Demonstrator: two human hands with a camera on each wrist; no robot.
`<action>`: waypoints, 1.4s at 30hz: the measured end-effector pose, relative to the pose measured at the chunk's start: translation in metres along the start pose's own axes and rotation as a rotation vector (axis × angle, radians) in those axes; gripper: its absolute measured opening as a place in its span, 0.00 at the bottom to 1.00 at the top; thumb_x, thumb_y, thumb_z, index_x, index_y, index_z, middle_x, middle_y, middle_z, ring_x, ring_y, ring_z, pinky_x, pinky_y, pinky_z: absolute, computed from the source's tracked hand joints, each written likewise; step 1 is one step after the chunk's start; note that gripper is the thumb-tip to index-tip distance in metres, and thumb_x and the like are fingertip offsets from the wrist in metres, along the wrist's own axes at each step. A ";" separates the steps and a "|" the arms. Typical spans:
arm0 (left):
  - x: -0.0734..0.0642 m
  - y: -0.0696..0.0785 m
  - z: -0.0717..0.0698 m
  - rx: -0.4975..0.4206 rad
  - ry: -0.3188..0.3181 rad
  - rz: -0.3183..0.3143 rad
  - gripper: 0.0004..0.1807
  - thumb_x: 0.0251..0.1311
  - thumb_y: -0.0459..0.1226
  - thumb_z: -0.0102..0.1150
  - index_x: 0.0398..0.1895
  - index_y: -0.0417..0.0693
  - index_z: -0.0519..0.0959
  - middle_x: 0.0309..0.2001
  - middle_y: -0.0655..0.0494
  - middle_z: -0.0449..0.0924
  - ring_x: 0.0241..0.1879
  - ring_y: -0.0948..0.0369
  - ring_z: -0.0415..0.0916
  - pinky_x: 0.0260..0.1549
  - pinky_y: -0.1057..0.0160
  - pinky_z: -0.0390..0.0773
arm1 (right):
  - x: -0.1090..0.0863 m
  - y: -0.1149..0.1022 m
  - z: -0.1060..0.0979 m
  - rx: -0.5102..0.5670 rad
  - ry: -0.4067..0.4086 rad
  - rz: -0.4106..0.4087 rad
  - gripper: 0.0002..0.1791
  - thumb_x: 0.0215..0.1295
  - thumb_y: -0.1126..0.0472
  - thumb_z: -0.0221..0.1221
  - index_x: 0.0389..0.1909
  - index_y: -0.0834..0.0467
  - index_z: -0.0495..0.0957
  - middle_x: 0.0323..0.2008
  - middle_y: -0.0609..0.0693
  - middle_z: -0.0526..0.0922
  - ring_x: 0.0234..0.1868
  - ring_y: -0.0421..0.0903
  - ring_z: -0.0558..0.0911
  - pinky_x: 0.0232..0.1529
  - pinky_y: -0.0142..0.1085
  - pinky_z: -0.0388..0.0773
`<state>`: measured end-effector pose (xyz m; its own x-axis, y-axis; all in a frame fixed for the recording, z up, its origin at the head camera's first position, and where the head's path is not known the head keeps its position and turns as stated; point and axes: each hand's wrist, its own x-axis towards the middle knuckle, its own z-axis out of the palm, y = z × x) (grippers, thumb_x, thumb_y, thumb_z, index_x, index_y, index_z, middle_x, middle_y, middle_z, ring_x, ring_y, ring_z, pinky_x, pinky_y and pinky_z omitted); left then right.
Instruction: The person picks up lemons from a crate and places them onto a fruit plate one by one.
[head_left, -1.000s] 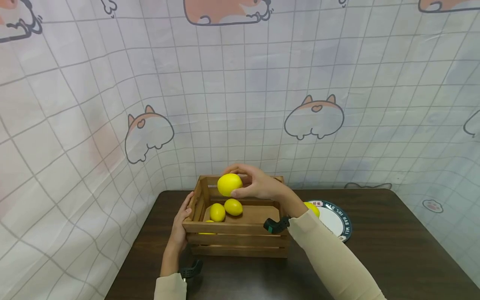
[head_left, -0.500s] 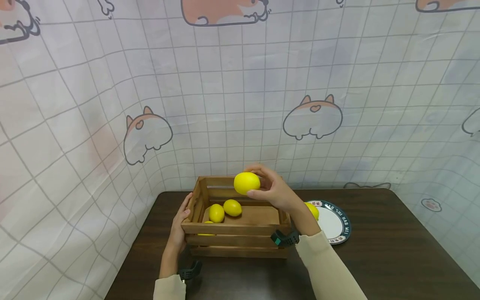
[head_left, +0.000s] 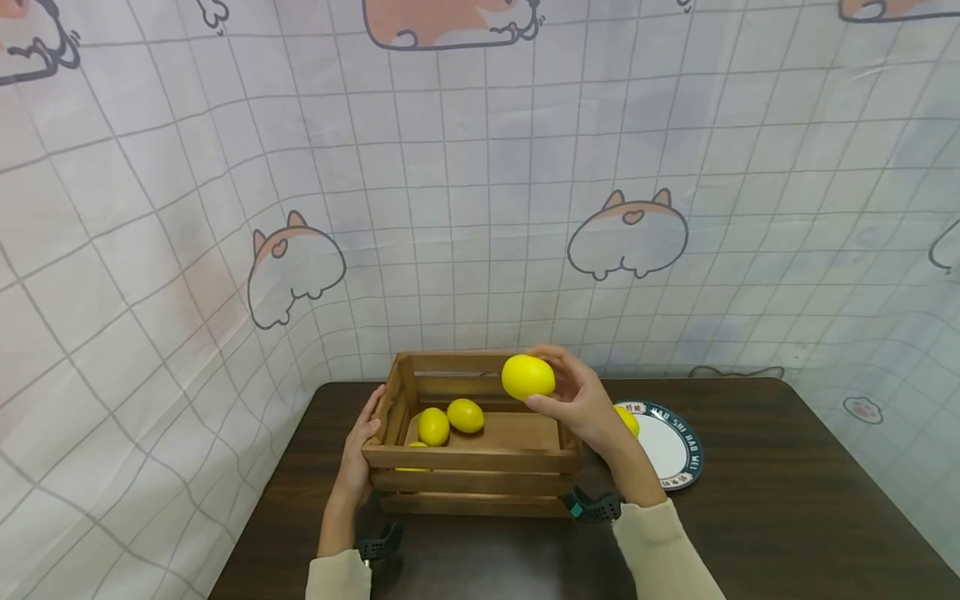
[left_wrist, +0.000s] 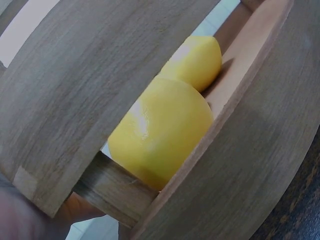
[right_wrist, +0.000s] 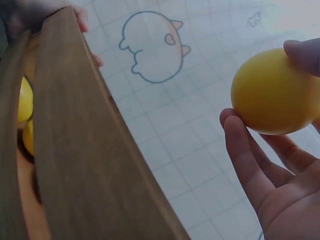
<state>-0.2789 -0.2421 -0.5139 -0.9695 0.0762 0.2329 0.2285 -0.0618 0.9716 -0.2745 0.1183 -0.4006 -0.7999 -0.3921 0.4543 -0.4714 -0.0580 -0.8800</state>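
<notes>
My right hand [head_left: 583,407] holds a yellow lemon [head_left: 528,377] between thumb and fingertips, raised over the right end of a wooden slatted crate [head_left: 480,457]. The right wrist view shows this lemon [right_wrist: 274,92] close up, with the thumb on top and fingers beneath. At the crate's left end, my left hand [head_left: 358,450] grips the side near its top rim. Inside, toward the left, lie a lemon [head_left: 433,427] and another lemon [head_left: 466,415]. Part of a further lemon [head_left: 413,468] shows through the front slats. The left wrist view shows a lemon [left_wrist: 160,130] through a slat gap.
A white plate [head_left: 693,454] with a dark lettered rim stands right of the crate. On its left side sits a lemon [head_left: 627,421], partly hidden by my right arm. Everything stands on a dark wooden table [head_left: 780,500], with a patterned cloth [head_left: 487,208] behind.
My right hand has carried the lemon rightward, from over the crate's left-middle to its right end, dipping slightly at the last. The left hand has stayed on the crate.
</notes>
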 end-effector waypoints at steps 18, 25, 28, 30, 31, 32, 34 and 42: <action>0.001 0.000 0.001 -0.016 -0.004 0.002 0.34 0.76 0.44 0.34 0.84 0.58 0.48 0.84 0.53 0.41 0.80 0.42 0.42 0.72 0.27 0.44 | -0.029 0.019 -0.025 0.001 0.088 -0.006 0.35 0.64 0.72 0.65 0.71 0.59 0.65 0.69 0.57 0.71 0.56 0.44 0.82 0.54 0.34 0.82; 0.001 0.000 0.003 -0.004 0.000 0.002 0.33 0.76 0.44 0.33 0.84 0.59 0.48 0.84 0.52 0.41 0.81 0.42 0.41 0.72 0.27 0.43 | -0.039 0.025 -0.036 -0.039 0.148 -0.014 0.34 0.64 0.73 0.64 0.70 0.61 0.65 0.64 0.48 0.75 0.55 0.42 0.81 0.54 0.31 0.82; 0.001 -0.002 0.004 -0.004 -0.005 0.005 0.33 0.77 0.44 0.33 0.84 0.60 0.48 0.84 0.52 0.41 0.81 0.42 0.42 0.72 0.27 0.44 | -0.045 0.028 -0.041 -0.031 0.180 -0.011 0.34 0.64 0.74 0.64 0.70 0.62 0.65 0.64 0.47 0.75 0.56 0.41 0.80 0.55 0.31 0.81; 0.001 -0.003 0.004 -0.007 -0.007 0.004 0.33 0.77 0.45 0.33 0.83 0.62 0.49 0.84 0.52 0.41 0.81 0.43 0.42 0.72 0.28 0.44 | -0.048 0.030 -0.044 -0.028 0.195 -0.007 0.34 0.64 0.75 0.63 0.70 0.63 0.65 0.63 0.46 0.75 0.55 0.41 0.81 0.54 0.30 0.81; 0.001 -0.004 0.004 -0.008 -0.007 0.005 0.32 0.77 0.45 0.33 0.83 0.63 0.50 0.84 0.52 0.41 0.81 0.43 0.42 0.72 0.28 0.45 | -0.049 0.031 -0.045 -0.028 0.200 -0.006 0.34 0.64 0.75 0.63 0.70 0.64 0.65 0.63 0.46 0.75 0.55 0.40 0.81 0.54 0.30 0.81; 0.001 -0.004 0.004 -0.009 -0.005 0.004 0.32 0.77 0.45 0.33 0.83 0.64 0.50 0.84 0.53 0.41 0.81 0.43 0.42 0.73 0.29 0.45 | -0.050 0.032 -0.046 -0.028 0.205 -0.005 0.34 0.64 0.75 0.63 0.70 0.64 0.65 0.63 0.46 0.75 0.54 0.40 0.81 0.54 0.30 0.81; 0.001 -0.005 0.003 -0.008 0.001 -0.001 0.32 0.77 0.45 0.34 0.83 0.65 0.50 0.84 0.54 0.41 0.80 0.44 0.43 0.73 0.29 0.45 | -0.050 0.033 -0.049 -0.027 0.210 -0.012 0.33 0.64 0.75 0.63 0.70 0.65 0.64 0.62 0.45 0.75 0.53 0.40 0.81 0.54 0.30 0.81; 0.002 -0.003 0.004 0.005 0.012 -0.008 0.33 0.76 0.45 0.34 0.84 0.61 0.49 0.84 0.53 0.41 0.81 0.43 0.42 0.72 0.28 0.44 | -0.056 0.039 -0.064 -0.042 0.233 0.000 0.33 0.65 0.75 0.62 0.71 0.65 0.64 0.62 0.47 0.74 0.51 0.41 0.81 0.51 0.30 0.83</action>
<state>-0.2812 -0.2376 -0.5159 -0.9723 0.0651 0.2246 0.2211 -0.0561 0.9736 -0.2724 0.1969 -0.4516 -0.8617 -0.1689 0.4785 -0.4827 -0.0177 -0.8756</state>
